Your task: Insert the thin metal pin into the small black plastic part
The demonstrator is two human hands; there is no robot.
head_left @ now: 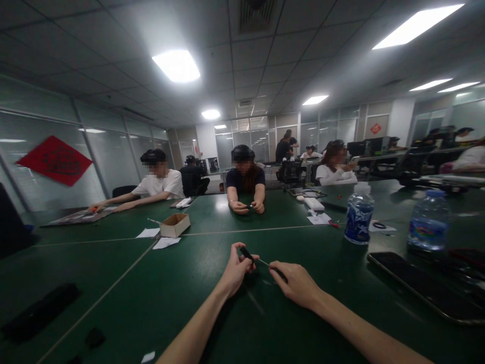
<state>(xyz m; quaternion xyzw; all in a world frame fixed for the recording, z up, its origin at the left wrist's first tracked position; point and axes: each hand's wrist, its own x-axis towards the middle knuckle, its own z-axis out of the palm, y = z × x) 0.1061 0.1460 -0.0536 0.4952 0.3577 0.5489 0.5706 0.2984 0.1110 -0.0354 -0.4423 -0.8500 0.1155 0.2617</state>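
My left hand (pixel 235 270) is closed around a small dark oblong piece (pixel 247 254), held tilted above the green table. In my right hand (pixel 297 284) is a screwdriver (pixel 279 273) with a black handle, gripped by the fingers. Its thin metal shaft points left toward the dark piece and its tip meets or nearly meets it by my left fingers; exact contact is too small to tell.
On the green table (pixel 204 273) a phone (pixel 424 285) and two bottles, one blue-labelled (pixel 359 215) and one blue-capped (pixel 429 221), stand right. An open cardboard box (pixel 175 226) sits far left; a black object (pixel 41 309) lies near left. Across the table sits a person (pixel 245 179).
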